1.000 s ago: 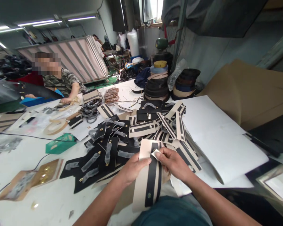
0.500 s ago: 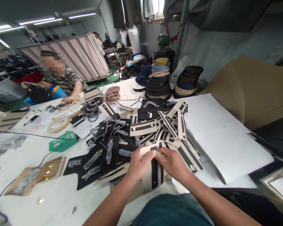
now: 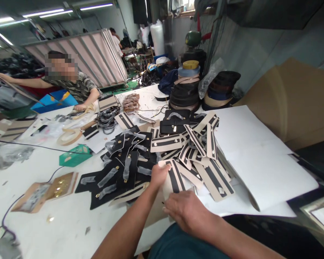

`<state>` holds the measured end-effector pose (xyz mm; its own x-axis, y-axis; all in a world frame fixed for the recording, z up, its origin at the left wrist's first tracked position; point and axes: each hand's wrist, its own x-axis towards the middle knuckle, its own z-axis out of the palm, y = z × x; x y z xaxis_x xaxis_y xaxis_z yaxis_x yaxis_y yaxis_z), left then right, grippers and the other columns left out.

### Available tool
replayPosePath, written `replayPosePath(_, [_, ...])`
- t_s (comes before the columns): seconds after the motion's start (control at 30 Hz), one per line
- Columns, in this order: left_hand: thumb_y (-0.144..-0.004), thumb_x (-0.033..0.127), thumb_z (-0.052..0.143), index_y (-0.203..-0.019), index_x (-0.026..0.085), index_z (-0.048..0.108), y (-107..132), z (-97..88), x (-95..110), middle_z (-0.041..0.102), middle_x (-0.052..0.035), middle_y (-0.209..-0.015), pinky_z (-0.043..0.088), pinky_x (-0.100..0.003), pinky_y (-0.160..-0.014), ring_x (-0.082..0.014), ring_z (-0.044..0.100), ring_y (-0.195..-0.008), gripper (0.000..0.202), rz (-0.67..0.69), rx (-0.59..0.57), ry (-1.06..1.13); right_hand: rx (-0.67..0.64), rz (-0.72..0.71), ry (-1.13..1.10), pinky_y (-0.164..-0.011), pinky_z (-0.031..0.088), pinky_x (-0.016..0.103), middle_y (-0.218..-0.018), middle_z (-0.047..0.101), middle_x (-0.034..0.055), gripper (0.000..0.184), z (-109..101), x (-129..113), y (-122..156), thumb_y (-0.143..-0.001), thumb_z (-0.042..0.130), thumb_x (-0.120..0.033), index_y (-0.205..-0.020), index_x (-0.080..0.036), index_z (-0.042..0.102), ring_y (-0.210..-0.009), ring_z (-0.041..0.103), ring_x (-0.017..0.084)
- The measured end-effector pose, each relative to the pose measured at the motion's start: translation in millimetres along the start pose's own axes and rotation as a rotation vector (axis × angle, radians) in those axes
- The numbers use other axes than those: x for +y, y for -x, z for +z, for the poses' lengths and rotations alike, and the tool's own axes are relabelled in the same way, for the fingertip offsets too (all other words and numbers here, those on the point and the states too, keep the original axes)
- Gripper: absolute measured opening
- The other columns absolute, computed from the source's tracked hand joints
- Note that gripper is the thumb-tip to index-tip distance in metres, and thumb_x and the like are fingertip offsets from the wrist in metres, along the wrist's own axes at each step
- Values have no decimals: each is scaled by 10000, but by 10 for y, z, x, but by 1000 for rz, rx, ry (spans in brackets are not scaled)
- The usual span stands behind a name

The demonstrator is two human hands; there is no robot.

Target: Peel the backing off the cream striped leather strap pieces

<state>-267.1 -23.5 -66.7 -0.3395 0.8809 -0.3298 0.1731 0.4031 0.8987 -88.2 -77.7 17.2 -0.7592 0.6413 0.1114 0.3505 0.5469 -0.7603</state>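
The cream piece with the black stripe (image 3: 176, 179) lies at the near edge of the desk (image 3: 64, 221), between the heap of black pieces (image 3: 121, 172) and the pile of like striped pieces (image 3: 206, 160). The left hand (image 3: 158, 175) pinches its upper left corner, fingers closed on it. The right hand (image 3: 187, 213) rests palm down just beside its lower end; whether those fingers grip anything cannot be told. Handling it well probably means keeping the pinch light and at the edge, so the cream face stays uncreased. The right hand would best steady the lower end flat, stripe in line with its neighbours, clear of the white sheet (image 3: 259, 162) beyond.
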Motion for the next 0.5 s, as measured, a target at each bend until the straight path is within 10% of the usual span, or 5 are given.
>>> replayPosePath(0.23, [-661,345,847,-1077,156,727,29,-214,-707,750,-113,-1057,517,-354,-876,-270,683,-959,473,42,47,31,16,468,-414,-779,481,302,-976,723,35,298,2,434,268,-1020,509,-438,-1148,-232,682,-833,645,202])
replayPosePath(0.37, [-636,331,876,-1294,169,599,357,-232,-1259,649,-170,-1296,533,-355,-870,-263,680,-1016,732,-72,193,118,33,641,-456,-650,439,277,-724,687,1,348,134,620,435,-989,545,-491,-877,-194,686,-669,608,176])
replayPosePath(0.5, [-597,395,903,-1141,117,643,668,-183,-1684,690,-192,-1147,543,-372,-789,-274,701,-894,664,-363,166,195,69,757,-474,-596,422,262,-618,668,-18,394,277,613,480,-943,599,-555,-765,-203,603,-571,600,160])
